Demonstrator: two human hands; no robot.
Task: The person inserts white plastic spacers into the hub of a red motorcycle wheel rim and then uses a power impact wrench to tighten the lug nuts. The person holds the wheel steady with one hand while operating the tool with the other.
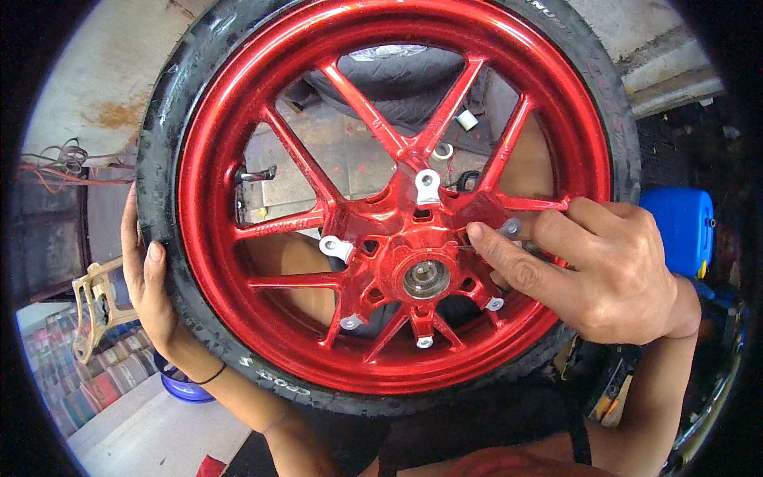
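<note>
A motorcycle wheel with a glossy red spoked rim [238, 103] and a black tyre [163, 119] stands upright before me, filling most of the view. My left hand [147, 290] grips the tyre's left edge, thumb on the sidewall. My right hand [592, 266] rests on the right side of the hub, fingers pinched around something thin and metallic by a silver mounting lug [509, 227]; what it holds is too small to tell. The hub bearing [424, 279] sits in the centre, ringed by several silver lugs.
A blue plastic container [685, 226] stands at the right. A tan metal bracket [94, 306] and a blue round object [184, 388] lie at the lower left near stacked items. Concrete floor, another tyre and small white parts show through the spokes.
</note>
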